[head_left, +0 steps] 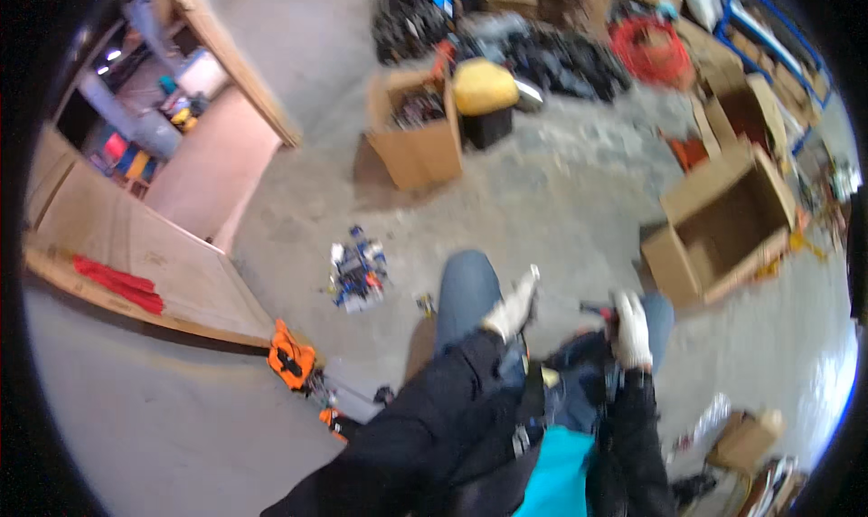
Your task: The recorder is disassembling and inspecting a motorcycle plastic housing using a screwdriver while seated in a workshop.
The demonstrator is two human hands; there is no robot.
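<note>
A small dark tool with a red part (597, 311) sits over the person's blue-jeaned knees, gripped in the white-gloved right hand (630, 329). The white-gloved left hand (512, 309) hovers just beside it; its grip is too blurred to tell. An open cardboard box (723, 223) stands nearby on the concrete floor (542, 200).

An open cardboard box (728, 223) is seen on the concrete floor (561, 191), a yellow stool (485, 96) beside another box (414, 137), and a coiled red hose (649, 51) beyond.
</note>
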